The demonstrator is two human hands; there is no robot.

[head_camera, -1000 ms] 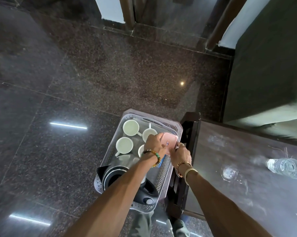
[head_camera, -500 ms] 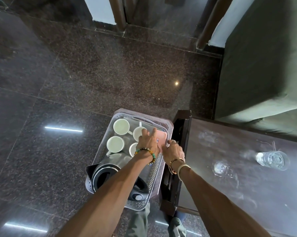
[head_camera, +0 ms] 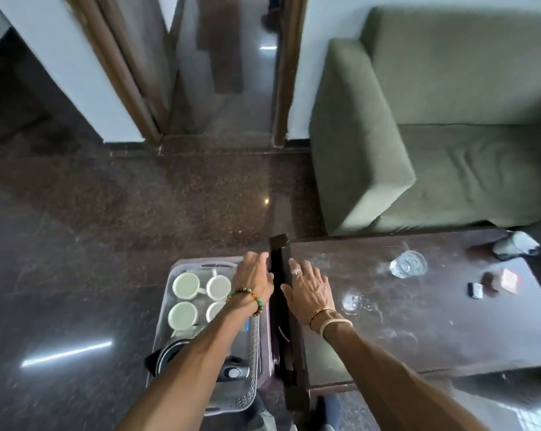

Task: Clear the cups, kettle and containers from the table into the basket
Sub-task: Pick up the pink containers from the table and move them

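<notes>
Glass tumbler (head_camera: 408,264) near the table's (head_camera: 418,321) far edge needs a steady reach from the spread, empty right hand (head_camera: 309,289), with the spread left hand (head_camera: 253,279) over the basket (head_camera: 232,399).

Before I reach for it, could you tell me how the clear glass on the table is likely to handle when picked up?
The glass looks rigid and breakable, so a firm, unhurried grip seems wise. Its smooth sides, with wet-looking rings on the table nearby, suggest it may be slippery. It stands upright and looks squat, so it probably will not tip easily. Whether it holds water, I cannot tell.
</notes>
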